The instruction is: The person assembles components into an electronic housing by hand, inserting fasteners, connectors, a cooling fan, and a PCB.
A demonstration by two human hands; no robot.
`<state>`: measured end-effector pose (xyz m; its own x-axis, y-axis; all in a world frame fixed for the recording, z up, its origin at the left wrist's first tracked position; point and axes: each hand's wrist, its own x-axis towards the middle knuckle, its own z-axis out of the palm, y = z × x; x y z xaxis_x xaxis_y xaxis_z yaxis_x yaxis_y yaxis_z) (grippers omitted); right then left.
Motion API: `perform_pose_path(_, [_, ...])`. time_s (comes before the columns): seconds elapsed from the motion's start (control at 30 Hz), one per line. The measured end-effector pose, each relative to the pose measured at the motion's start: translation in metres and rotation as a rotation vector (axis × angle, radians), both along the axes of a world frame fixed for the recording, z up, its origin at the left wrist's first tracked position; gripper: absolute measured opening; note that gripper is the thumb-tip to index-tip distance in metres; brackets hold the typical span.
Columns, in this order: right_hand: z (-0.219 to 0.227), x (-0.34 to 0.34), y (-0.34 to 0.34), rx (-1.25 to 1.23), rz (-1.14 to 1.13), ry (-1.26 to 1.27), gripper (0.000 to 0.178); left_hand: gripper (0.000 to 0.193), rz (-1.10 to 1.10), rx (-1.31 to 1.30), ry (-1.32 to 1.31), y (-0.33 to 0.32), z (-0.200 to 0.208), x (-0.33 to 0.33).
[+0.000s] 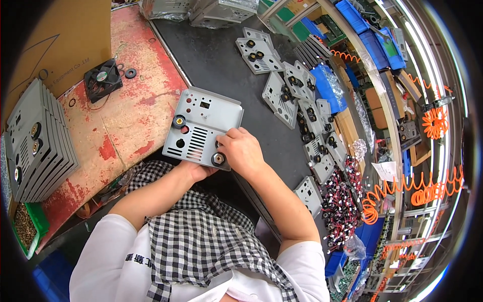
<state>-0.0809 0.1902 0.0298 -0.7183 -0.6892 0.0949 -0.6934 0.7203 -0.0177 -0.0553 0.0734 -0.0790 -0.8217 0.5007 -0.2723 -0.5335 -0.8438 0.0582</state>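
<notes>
At the near edge of the dark table (221, 55), the right hand (243, 151) lies curled over the lower right corner of a grey metal panel (204, 128), its fingers (232, 134) bent down onto the face of the plate and pressing there. Just below that hand a round socket (219, 159) sits in the panel's corner, touching the heel of the thumb. The left hand (198, 172) comes up from underneath the panel's lower edge; only its heel and wrist show, so whether it is closed on anything beneath cannot be told. The panel is tilted slightly, one end over the table and the other toward the worn red surface (133, 105) on the left. On its face are a second round socket (178, 121) with a blue ring, a block of slots, a few small holes and a little rectangular cut-out.

To the right, a row of similar grey panels (302, 100) with black sockets lies along the table, running away from the person. Beside them sits a heap of red and black wired parts (339, 201). On the red surface rest a small black fan (102, 78) and a black ring (131, 73), with a cardboard box (55, 45) behind. At far left a stack of grey panels (37, 143) stands on edge. Orange coiled hoses (417, 189) hang at the right.
</notes>
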Motion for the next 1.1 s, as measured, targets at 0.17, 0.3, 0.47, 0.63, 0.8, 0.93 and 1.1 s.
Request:
perform_pose_path(0.17, [0.0, 0.001, 0.003, 0.001, 0.097, 0.025, 0.023, 0.027, 0.01, -0.019, -0.005, 0.001, 0.002, 0.001])
perform_pose_path(0.3, [-0.002, -0.009, 0.01, -0.037, 0.183, -0.035, 0.024, 0.028, 0.011, -0.05, -0.004, 0.001, 0.0, 0.002])
perform_pose_path(0.47, [0.002, -0.009, 0.004, 0.057, 0.077, -0.02, 0.017, 0.027, 0.004, 0.027, 0.055, 0.002, -0.009, 0.0])
perform_pose_path(0.63, [-0.001, -0.011, -0.004, 0.213, -0.102, 0.148, 0.02, 0.026, 0.013, 0.028, -0.008, 0.005, -0.002, 0.003])
perform_pose_path(0.8, [0.005, 0.002, 0.008, -0.194, -0.176, 0.076, 0.019, 0.027, 0.008, -0.006, -0.036, 0.005, -0.001, 0.002])
perform_pose_path(0.93, [0.04, 0.018, 0.012, -0.139, -0.327, -0.268, 0.025, 0.024, -0.008, -0.016, 0.003, 0.004, -0.002, 0.001])
perform_pose_path(1.1, [0.012, 0.019, 0.014, -0.474, -0.196, -0.124, 0.027, 0.026, 0.011, -0.027, 0.001, 0.005, 0.008, 0.002])
